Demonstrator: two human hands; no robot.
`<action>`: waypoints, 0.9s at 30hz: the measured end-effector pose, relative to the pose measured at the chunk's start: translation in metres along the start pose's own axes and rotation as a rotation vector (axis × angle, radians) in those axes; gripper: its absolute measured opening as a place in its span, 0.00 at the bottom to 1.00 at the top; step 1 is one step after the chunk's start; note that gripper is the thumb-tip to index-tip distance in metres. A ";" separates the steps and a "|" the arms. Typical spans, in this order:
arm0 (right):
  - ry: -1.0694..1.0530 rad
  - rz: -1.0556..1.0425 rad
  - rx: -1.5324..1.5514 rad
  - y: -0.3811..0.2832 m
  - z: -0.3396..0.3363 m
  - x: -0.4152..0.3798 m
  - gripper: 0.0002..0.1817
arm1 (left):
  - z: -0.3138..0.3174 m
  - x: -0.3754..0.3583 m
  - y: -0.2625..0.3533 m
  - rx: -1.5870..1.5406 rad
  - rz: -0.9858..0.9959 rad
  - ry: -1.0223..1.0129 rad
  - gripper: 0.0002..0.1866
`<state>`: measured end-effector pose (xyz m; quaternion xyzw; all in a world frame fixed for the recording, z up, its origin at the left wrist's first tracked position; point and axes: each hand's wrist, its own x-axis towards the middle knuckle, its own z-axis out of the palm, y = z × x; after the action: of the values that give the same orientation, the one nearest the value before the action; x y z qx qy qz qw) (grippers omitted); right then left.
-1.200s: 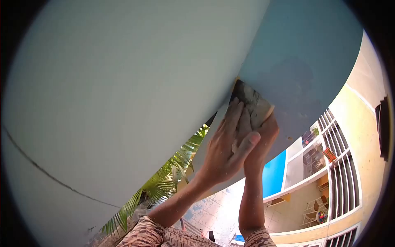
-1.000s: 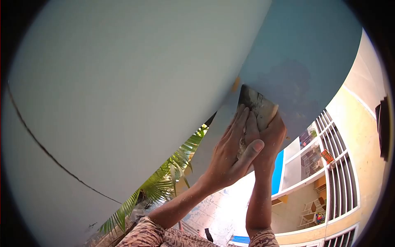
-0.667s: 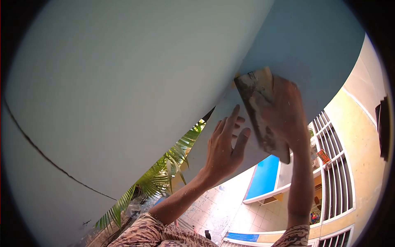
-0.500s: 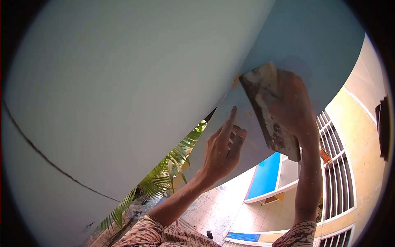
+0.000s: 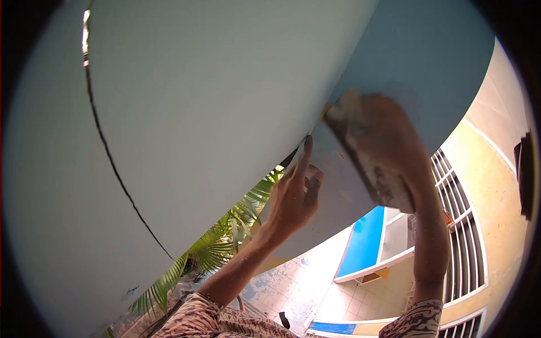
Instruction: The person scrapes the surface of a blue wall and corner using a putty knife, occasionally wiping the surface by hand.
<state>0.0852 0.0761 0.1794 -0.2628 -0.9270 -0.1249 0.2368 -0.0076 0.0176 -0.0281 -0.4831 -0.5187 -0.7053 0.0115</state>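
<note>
My right hand (image 5: pixel 391 132) is wrapped around a worn, dusty sanding block (image 5: pixel 391 190), a flat rectangle blurred by motion. The block lies against a blue-grey panel (image 5: pixel 422 50), near its seam with a large pale panel (image 5: pixel 197 124). Left of the block, my left hand (image 5: pixel 294 197) is open and empty. Its index finger points up to the seam, with the fingertip at or very near the pale panel's edge. The other fingers are loosely bent. A small yellowish patch (image 5: pixel 325 111) shows at the block's upper corner.
A dark curved gap line (image 5: pixel 107 149) runs down the pale panel, with light through its top. Palm leaves (image 5: pixel 214 248) are below the panel's edge. Lower right are a tiled floor (image 5: pixel 360 296), a blue board (image 5: pixel 363 236), a barred window (image 5: pixel 465 242) and a yellow wall (image 5: pixel 484 197).
My left hand has moved up and left, its index finger now at the seam. The block has shifted slightly in my right hand. The gap line appears farther right and longer, with light showing.
</note>
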 end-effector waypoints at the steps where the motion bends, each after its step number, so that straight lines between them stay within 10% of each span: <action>1: -0.118 0.047 -0.113 -0.003 0.005 -0.005 0.27 | -0.002 -0.001 0.001 0.001 -0.001 -0.001 0.42; 23: 0.189 -0.037 -0.020 0.037 -0.025 0.017 0.22 | -0.002 0.000 0.009 -0.060 -0.031 -0.008 0.34; 27: -0.041 0.034 -0.021 0.014 -0.013 0.016 0.27 | -0.021 -0.014 0.004 -0.064 -0.003 -0.007 0.33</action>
<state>0.0857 0.0895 0.2001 -0.2833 -0.9257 -0.1253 0.2172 -0.0118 -0.0063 -0.0351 -0.4851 -0.4965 -0.7198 -0.0067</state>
